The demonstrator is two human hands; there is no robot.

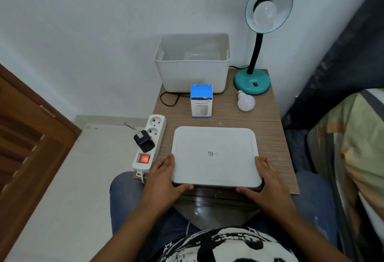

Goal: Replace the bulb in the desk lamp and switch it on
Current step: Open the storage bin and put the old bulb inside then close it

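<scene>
A teal desk lamp stands at the table's back right, its shade tilted toward me with a white bulb screwed in, unlit. A loose white bulb lies on the table in front of the lamp's base. A flat white lid lies at the table's near edge. My left hand grips its near left corner, thumb under the front edge. My right hand grips the near right corner the same way.
A white plastic bin stands at the back of the wooden table. A small blue and white box stands in front of it. A white power strip with a lit red switch and a black plug lies along the left edge. Bedding lies at right.
</scene>
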